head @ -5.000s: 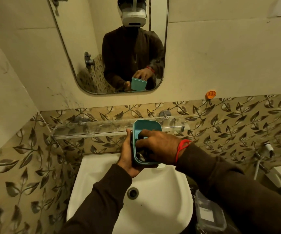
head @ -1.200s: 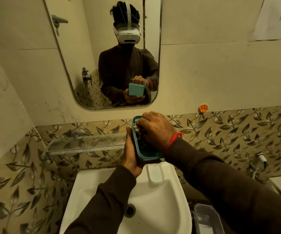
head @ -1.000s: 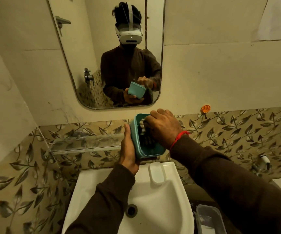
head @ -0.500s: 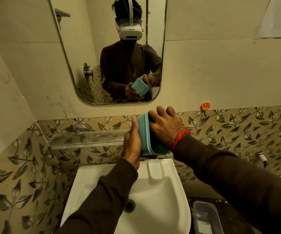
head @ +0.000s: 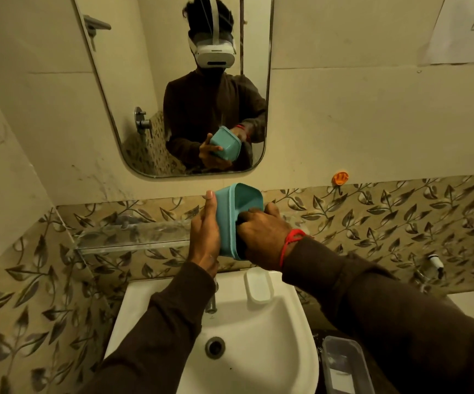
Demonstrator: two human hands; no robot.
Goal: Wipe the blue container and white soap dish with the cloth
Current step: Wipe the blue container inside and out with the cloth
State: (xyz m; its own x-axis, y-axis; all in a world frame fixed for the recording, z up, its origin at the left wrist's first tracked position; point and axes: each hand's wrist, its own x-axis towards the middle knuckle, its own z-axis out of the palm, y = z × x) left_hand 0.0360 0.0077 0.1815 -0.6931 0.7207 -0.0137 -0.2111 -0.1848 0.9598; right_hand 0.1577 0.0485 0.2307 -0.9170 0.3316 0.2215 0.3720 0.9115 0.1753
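Observation:
I hold the blue container (head: 228, 217) on its side above the sink, its open mouth turned to the right. My left hand (head: 205, 234) grips its outer base and wall. My right hand (head: 261, 234) is pushed into the mouth, fingers curled inside; a dark scrap of the cloth (head: 241, 223) shows at my fingers, the rest is hidden. The white soap dish (head: 258, 286) lies on the sink's back rim, below the container and apart from both hands.
A white sink (head: 292, 351) with a drain (head: 214, 347) and a tap (head: 212, 302) lies below. A glass shelf (head: 133, 237) runs along the wall at left. A clear plastic box (head: 344, 365) sits at lower right. The mirror (head: 173, 81) hangs above.
The container has turned further onto its side with its mouth to the right, and my right hand has pushed deeper into it. My left hand stays on the outside.

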